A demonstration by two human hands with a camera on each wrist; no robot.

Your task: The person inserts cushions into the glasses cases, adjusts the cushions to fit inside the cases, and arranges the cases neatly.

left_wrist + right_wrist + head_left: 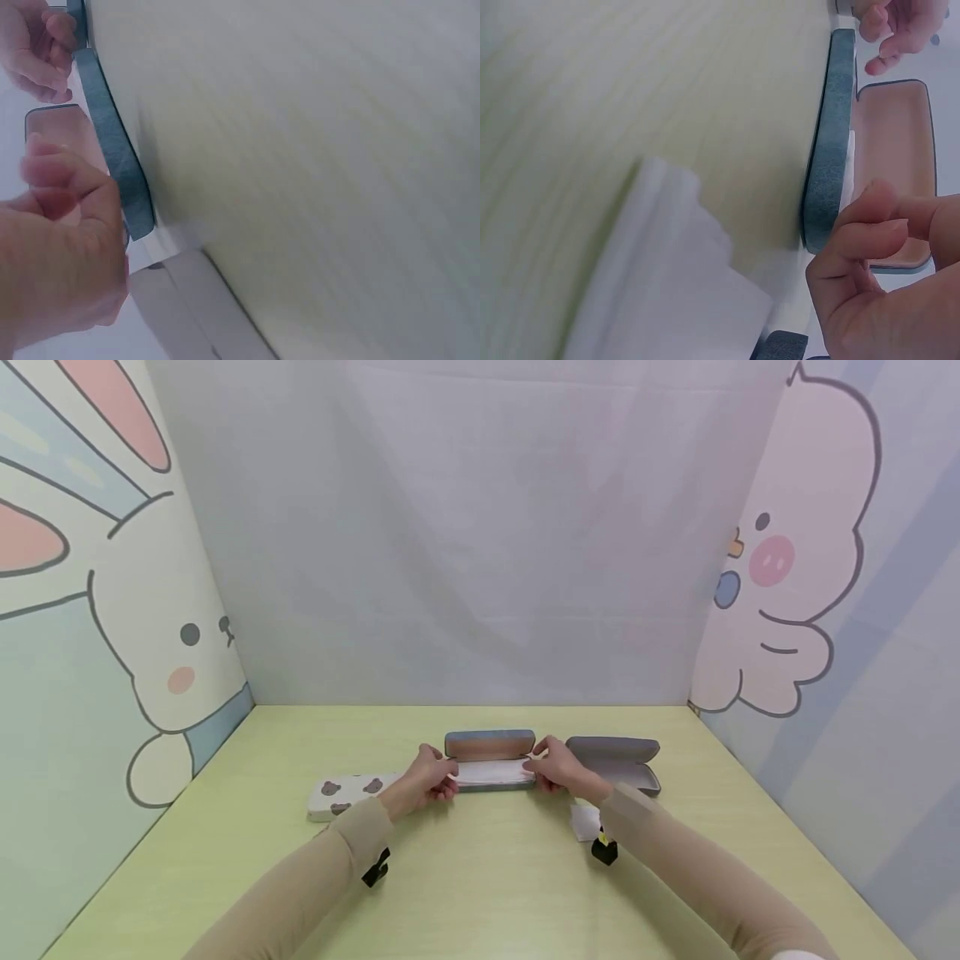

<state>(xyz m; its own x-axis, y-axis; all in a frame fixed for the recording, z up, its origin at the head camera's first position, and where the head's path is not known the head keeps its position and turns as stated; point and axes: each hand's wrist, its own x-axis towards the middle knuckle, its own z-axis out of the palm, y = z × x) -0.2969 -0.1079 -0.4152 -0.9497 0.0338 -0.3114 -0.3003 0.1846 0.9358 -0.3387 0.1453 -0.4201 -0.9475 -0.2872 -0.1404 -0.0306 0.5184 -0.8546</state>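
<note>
An open blue-grey glasses case (495,787) with a pinkish lining stands at mid-table, its lid raised behind. In its bottom half lies a flat white cloth (491,772). At the left end my left hand (431,774) has its fingers curled and pinches the cloth's edge. My right hand (558,766) does likewise at the right end, thumb and forefinger together in the right wrist view. Part of each grip is hidden behind the fingers. Beside my left hand lies a closed white case (352,789) with brown bear heads.
Behind my right hand sits an open grey glasses case (618,752). A folded white cloth (585,822) lies nearer, partly under my right sleeve. Fabric walls with cartoon animals border the pale yellow table (487,893) on the left, back and right.
</note>
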